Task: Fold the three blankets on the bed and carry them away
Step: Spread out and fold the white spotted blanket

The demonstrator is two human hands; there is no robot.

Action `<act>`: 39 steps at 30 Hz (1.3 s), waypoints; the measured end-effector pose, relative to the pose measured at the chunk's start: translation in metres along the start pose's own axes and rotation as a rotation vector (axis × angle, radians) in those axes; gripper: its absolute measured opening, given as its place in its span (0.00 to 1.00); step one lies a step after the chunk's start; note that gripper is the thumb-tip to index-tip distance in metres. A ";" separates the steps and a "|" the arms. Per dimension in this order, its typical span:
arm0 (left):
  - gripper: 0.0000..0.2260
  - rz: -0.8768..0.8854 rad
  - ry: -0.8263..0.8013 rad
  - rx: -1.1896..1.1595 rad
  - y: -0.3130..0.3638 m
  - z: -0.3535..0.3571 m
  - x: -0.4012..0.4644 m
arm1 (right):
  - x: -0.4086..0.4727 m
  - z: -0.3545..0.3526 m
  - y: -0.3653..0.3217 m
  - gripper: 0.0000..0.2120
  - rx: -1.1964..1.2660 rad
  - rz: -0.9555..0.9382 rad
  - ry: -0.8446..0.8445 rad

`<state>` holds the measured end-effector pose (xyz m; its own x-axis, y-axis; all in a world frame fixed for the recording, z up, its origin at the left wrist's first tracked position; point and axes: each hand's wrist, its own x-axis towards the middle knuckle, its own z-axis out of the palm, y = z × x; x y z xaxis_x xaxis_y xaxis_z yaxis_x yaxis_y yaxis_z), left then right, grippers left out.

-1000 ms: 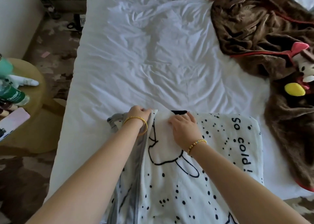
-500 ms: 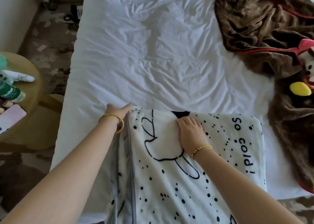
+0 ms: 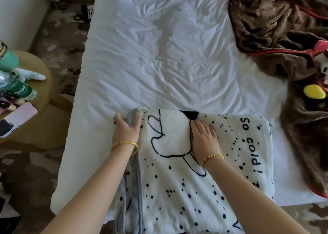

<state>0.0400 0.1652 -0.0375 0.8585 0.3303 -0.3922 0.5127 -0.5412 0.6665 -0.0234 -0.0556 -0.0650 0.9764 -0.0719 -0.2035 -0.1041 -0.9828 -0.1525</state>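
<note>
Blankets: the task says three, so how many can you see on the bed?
2. A white spotted blanket lies folded at the near edge; a brown blanket lies crumpled on the right. A third may be out of view.

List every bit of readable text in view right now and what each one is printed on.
"so cold!" on the white spotted blanket, right of the right hand.
"Cestbon", as best it reads, on the green-labelled bottle on the round side table.
Smaller print on that label: too small to read.
Brown label on the teal container: cut off and blurred, unreadable.

Two blankets, white (image 3: 204,171) and brown (image 3: 276,31), two hands (image 3: 125,131) (image 3: 204,138), one bed (image 3: 159,56).
</note>
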 end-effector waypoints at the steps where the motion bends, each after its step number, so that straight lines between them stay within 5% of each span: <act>1: 0.31 0.023 -0.012 0.002 -0.007 0.000 -0.011 | -0.005 0.002 0.000 0.28 0.007 0.006 0.005; 8: 0.21 -0.121 0.217 -0.074 -0.050 -0.035 -0.021 | -0.023 0.011 0.001 0.23 0.051 0.031 0.058; 21: 0.18 -0.169 -0.155 0.013 -0.126 -0.001 -0.154 | -0.113 0.037 0.023 0.23 0.107 0.030 0.078; 26: 0.10 -0.311 0.210 -0.405 -0.144 -0.034 -0.147 | -0.116 0.042 0.018 0.22 0.123 0.041 0.087; 30: 0.13 -0.312 0.010 -0.164 -0.161 -0.027 -0.160 | -0.119 0.044 0.021 0.23 0.121 0.030 0.083; 36: 0.07 -0.321 0.061 -0.099 -0.177 -0.019 -0.158 | -0.124 0.049 0.023 0.23 0.128 0.028 0.078; 39: 0.07 -0.392 0.060 -0.431 -0.179 -0.023 -0.156 | -0.123 0.050 0.023 0.23 0.119 0.030 0.066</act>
<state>-0.1863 0.2282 -0.0814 0.5971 0.4920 -0.6336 0.7317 -0.0105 0.6815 -0.1550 -0.0611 -0.0920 0.9824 -0.1160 -0.1461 -0.1515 -0.9532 -0.2616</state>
